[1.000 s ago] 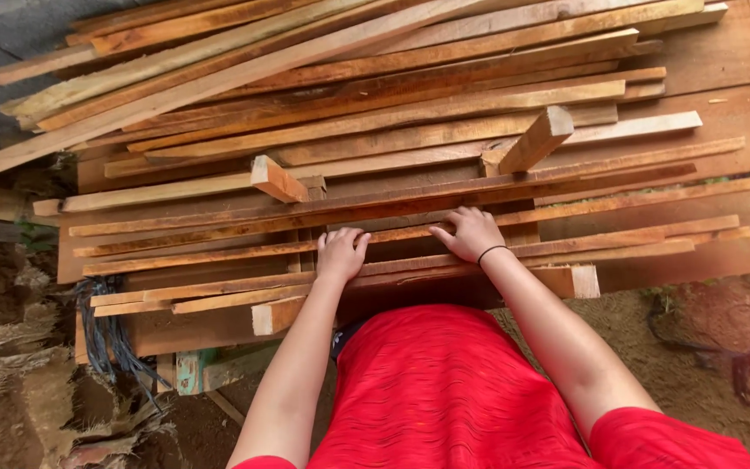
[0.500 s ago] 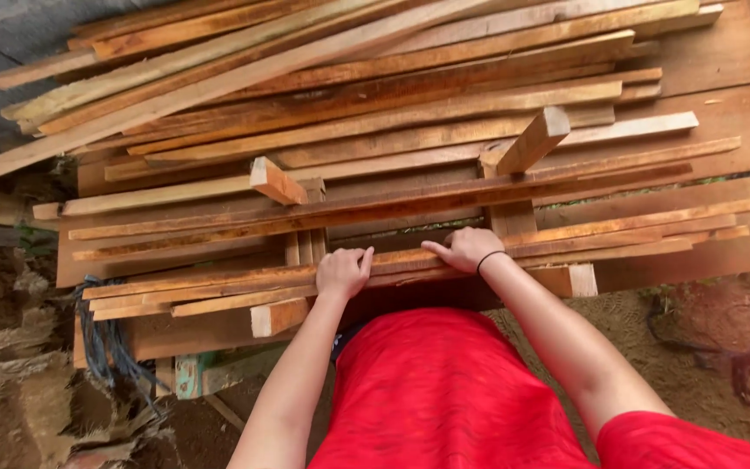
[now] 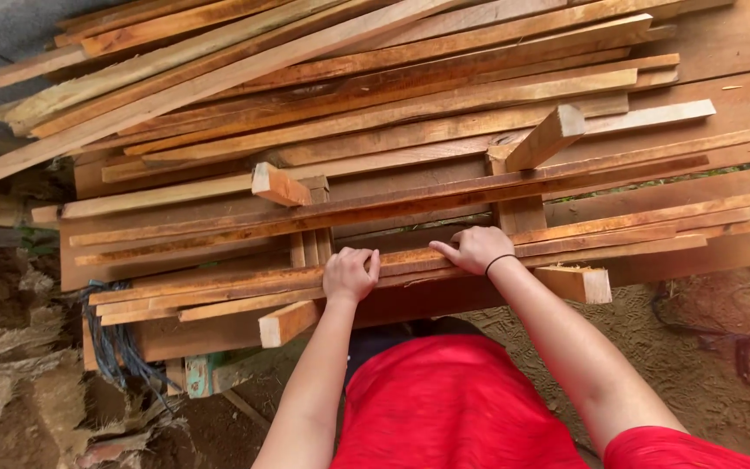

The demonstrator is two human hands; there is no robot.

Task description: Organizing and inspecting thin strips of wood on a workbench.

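My left hand (image 3: 350,274) is curled over the near edge of a long, thin reddish-brown wooden slat (image 3: 245,282); my right hand (image 3: 476,249) grips the same slat further along, fingers wrapped. It lies at the front of a heap of rough timber battens (image 3: 375,95), just beyond my red shirt (image 3: 453,408).

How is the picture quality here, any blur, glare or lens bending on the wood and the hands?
Head view: soft, even daylight, no glare; dark shadow under the stacked long brown wooden slats. Left hand and right hand look sharp on the thin reddish slat. Straight planks bow slightly toward the frame edges, a wide-angle effect. The red shirt is slightly soft.
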